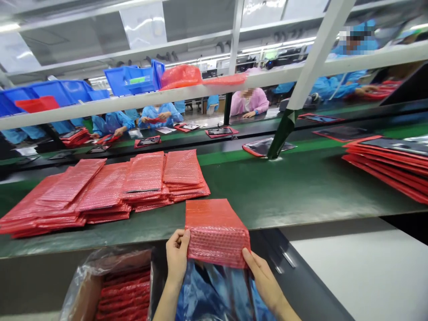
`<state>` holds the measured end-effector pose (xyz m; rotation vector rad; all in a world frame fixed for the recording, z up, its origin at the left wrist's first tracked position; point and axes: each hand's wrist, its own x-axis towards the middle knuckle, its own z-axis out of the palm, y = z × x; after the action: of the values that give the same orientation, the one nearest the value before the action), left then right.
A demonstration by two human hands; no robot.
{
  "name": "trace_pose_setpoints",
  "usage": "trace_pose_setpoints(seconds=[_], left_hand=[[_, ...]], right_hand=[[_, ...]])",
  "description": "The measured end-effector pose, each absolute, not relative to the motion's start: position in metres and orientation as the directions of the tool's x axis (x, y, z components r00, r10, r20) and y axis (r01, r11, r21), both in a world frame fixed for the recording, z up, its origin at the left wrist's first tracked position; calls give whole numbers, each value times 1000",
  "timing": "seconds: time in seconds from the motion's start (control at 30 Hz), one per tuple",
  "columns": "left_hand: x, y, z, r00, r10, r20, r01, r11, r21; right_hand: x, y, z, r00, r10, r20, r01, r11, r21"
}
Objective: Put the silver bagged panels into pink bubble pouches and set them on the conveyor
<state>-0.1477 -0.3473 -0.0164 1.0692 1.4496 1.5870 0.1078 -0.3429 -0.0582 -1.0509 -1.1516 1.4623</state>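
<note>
Your left hand (177,255) is clamped on the left side of the red bubble pouch (217,244); your right hand (264,277) is clamped on its right side. The pouch is at the near edge of the bench (249,191). Red pouch stacks (143,174) lie along that edge, leftward; an open carton (86,292) stands below it.

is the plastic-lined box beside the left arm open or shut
Open: no flaps cover the part of the plastic-lined box in view, so the red bubble-wrap pouches inside show.
</note>
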Motion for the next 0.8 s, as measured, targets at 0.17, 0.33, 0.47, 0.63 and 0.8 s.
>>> trace_pose_setpoints(seconds=[0.17, 0.33, 0.47, 0.63, 0.8], left_hand=[[-135, -346, -18, -532, 835, 140, -28, -182, 983], [-135, -349, -21, -558, 820, 123, -43, -177, 983], [-144, -353, -13, -463, 879, 118, -10, -139, 990], [-138, -358, -12, -454, 886, 93, 82, -62, 995], [-132, -357, -28, -478, 877, 39, 48, -19, 999]], right_hand=[[101, -345, -69, -87, 991, -98, -179, -113, -977], [96, -350, -73, 17, 986, -165, -125, -161, -979], [98, -345, -65, -91, 982, -168, -47, -173, -984], [101, -327, -56, -248, 955, -162, -174, -209, -962], [90, -326, -48, -203, 969, -137, -192, -177, -965]])
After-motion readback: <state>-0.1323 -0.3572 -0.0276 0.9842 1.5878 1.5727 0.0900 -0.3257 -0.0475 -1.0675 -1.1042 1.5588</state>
